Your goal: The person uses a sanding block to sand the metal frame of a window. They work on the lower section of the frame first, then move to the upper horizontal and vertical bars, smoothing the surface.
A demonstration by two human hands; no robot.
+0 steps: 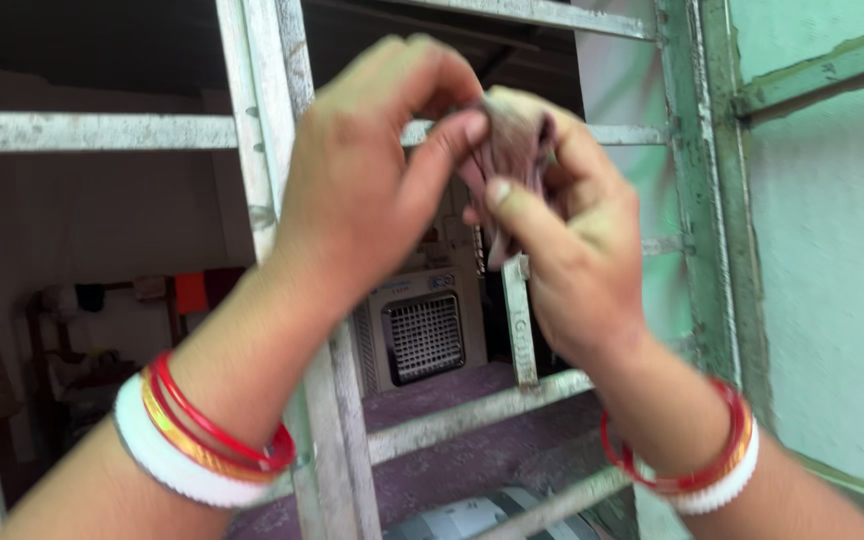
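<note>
Two hands are working one crumpled reddish scrap of cloth [514,150], raised before a worn painted metal frame [282,130]. We are seeing the left hand [362,190] pinching its edge with thumb and fingers, the right hand [572,250] clamping its body. Risk, as we are judging it: the blurred, shifting pinch is slipping and the cloth is dropping through the bars. Bangles [202,440] are ringing both wrists.

I look through a metal grille [252,130] of worn, whitish bars. At 3 o'clock stands a pale green wall [832,300] with a green frame [697,200]. Beyond the bars, at centre, sits a boxy air cooler [422,335] on a purplish floor [472,460]. At 9 o'clock, a dim room holds cluttered shelves [82,340].
</note>
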